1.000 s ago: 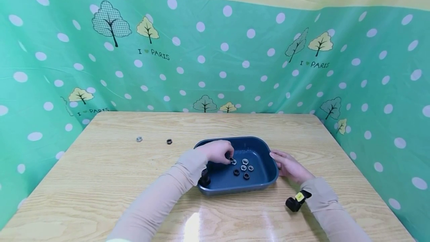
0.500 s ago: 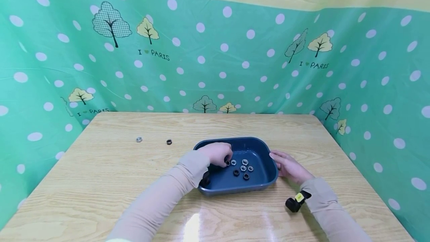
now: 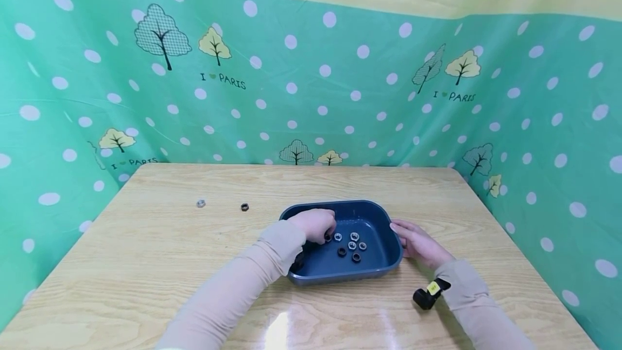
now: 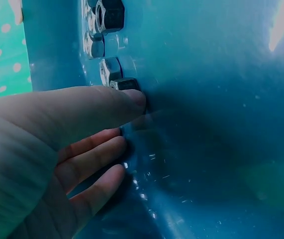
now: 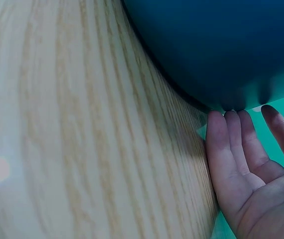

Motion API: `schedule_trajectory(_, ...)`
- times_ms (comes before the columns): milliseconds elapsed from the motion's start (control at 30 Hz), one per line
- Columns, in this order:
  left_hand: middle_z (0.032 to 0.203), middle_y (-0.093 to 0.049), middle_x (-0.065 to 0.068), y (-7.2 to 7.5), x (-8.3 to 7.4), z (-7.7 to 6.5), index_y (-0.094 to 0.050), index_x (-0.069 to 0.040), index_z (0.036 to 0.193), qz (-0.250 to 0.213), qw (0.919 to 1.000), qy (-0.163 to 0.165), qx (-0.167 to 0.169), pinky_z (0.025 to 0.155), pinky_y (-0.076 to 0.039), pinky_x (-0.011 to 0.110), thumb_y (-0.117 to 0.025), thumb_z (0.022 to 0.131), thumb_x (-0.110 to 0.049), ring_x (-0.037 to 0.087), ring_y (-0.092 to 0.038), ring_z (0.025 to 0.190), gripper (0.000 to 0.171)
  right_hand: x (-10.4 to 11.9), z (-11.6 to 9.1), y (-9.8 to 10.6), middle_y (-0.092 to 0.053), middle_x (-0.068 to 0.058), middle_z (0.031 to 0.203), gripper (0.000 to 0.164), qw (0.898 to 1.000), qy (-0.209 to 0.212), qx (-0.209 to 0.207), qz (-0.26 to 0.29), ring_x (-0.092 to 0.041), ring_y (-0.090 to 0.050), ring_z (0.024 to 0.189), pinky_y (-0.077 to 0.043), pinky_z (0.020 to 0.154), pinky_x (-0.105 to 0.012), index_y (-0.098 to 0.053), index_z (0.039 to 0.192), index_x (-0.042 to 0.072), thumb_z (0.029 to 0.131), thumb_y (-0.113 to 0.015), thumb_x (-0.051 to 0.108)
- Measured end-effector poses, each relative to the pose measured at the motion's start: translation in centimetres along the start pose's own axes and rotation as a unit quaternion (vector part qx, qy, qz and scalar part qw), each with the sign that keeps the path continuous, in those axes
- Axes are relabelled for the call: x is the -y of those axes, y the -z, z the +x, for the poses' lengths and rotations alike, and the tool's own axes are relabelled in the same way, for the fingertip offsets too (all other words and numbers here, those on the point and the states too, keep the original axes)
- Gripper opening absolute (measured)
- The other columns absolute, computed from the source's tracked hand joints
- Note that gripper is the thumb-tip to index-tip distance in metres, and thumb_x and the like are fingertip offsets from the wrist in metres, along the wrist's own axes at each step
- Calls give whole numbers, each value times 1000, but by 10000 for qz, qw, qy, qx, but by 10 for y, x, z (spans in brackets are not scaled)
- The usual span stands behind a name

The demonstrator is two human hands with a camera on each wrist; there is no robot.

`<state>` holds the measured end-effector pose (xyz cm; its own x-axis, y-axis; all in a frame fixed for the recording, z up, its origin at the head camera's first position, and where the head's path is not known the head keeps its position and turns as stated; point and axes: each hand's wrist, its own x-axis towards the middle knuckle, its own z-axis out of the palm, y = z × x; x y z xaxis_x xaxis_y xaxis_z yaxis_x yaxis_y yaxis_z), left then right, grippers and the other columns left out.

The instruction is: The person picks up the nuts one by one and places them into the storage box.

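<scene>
A dark blue basin (image 3: 346, 278) stands on the table. Inside it my left hand (image 3: 313, 224) pinches a black hex nut (image 4: 125, 83) low against the floor; in the left wrist view the thumb lies along it and the index finger is mostly hidden behind. Right beside that nut is a silver nut (image 3: 337, 237). More silver nuts (image 3: 352, 245) and two black nuts (image 3: 356, 257) lie loose to the right of it in the basin. My right hand (image 3: 420, 243) touches the basin's right end from outside, fingers fairly straight with their tips on the wall (image 5: 216, 59).
On the wooden table (image 3: 146, 263), left of the basin, lie a silver nut (image 3: 201, 203) and a black nut (image 3: 244, 207). A green dotted curtain (image 3: 311, 91) hangs behind and along both sides. A black wrist camera (image 3: 425, 298) sits at the right wrist.
My left hand has shifted slightly left and down in the basin with the black nut, coming away from the silver nut in the head view. The right hand has stayed in place.
</scene>
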<state>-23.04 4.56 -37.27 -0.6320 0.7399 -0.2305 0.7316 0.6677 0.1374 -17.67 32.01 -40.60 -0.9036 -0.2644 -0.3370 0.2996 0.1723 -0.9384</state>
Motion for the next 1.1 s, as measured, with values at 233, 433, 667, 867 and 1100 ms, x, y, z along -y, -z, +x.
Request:
schedule_trajectory(233,83,-46,-5,-1,-2,-1,-59,-15,69,23,10000,-17,39,61,-41,18,-72,82,-12,8,-47,69,18,-1,-2,-1,-67,-5,115,70,10000,-11,13,15,-8,-66,94,-54,84,-36,-16,145,-9,100,-44,36)
schedule_trajectory(433,83,-46,-5,1,-2,-1,-62,-13,73,-4,10000,11,1,61,-40,18,-73,81,-12,9,-46,70,14,-2,-1,1,-68,1,109,69,9999,91,103,59,-7,-66,93,-54,82,-34,-17,144,-10,100,-43,36)
schedule_trajectory(667,87,-51,-6,-3,2,-1,-67,-14,88,-190,9998,13,28,63,-41,19,-75,80,-19,8,-47,74,12,-3,-1,0,-69,2,106,69,9996,140,182,143,-8,-67,91,-55,81,-34,-14,144,-12,101,-43,33)
schedule_trajectory(867,91,-62,-5,-1,5,-1,-68,-14,99,-676,9977,53,-15,67,-44,22,-71,84,-24,9,-50,74,19,-4,-1,0,-69,3,105,69,9995,159,210,188,-7,-66,91,-54,81,-33,-13,144,-12,100,-43,34)
schedule_trajectory(1100,92,-63,-4,10,5,-3,-67,-13,102,-1243,9920,69,-212,69,-45,24,-63,91,-26,9,-52,75,18,-5,0,2,-69,5,103,69,9995,144,206,165,-6,-66,91,-54,80,-33,-14,144,-11,100,-43,34)
